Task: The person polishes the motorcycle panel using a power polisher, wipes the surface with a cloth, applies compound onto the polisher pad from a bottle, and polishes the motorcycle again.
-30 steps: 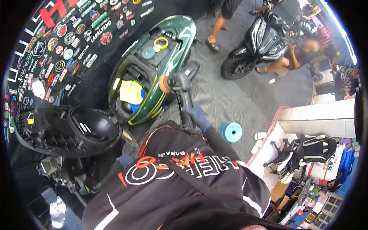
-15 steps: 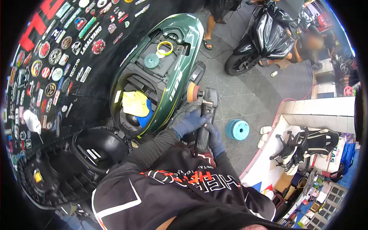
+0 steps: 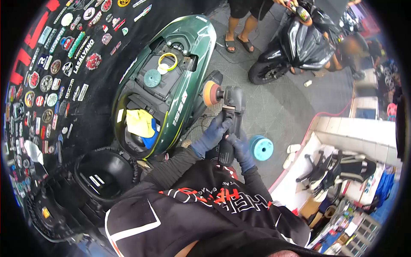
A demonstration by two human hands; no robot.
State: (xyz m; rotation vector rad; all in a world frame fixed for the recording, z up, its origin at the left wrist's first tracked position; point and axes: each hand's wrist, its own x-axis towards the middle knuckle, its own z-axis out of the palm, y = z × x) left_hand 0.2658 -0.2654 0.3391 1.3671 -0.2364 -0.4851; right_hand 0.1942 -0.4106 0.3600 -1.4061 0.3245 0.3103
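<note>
Both of my gloved hands are wrapped round a black power polisher [image 3: 234,103]. My left hand [image 3: 212,132] is closed on its body below the head, and my right hand [image 3: 241,150] is closed on the rear grip. Its orange and yellow foam pad [image 3: 210,93] faces left, beside the glossy green scooter body panel [image 3: 182,100] and apart from it. On the scooter lie a yellow ring [image 3: 174,58], a round teal pad [image 3: 152,78], a yellow cloth [image 3: 139,123] and a blue cloth [image 3: 150,139].
A teal cylindrical stool [image 3: 261,148] stands on the floor to my right. A black motorcycle [image 3: 295,49] and a person in sandals [image 3: 238,32] are ahead. A detached scooter seat [image 3: 64,190] lies at left, beside a sticker-covered wall [image 3: 96,32]. White tiled ledge [image 3: 338,128] at right.
The polisher's pad has swung away from the green panel, with both hands still on the tool. My view has shifted, and more of the person ahead shows.
</note>
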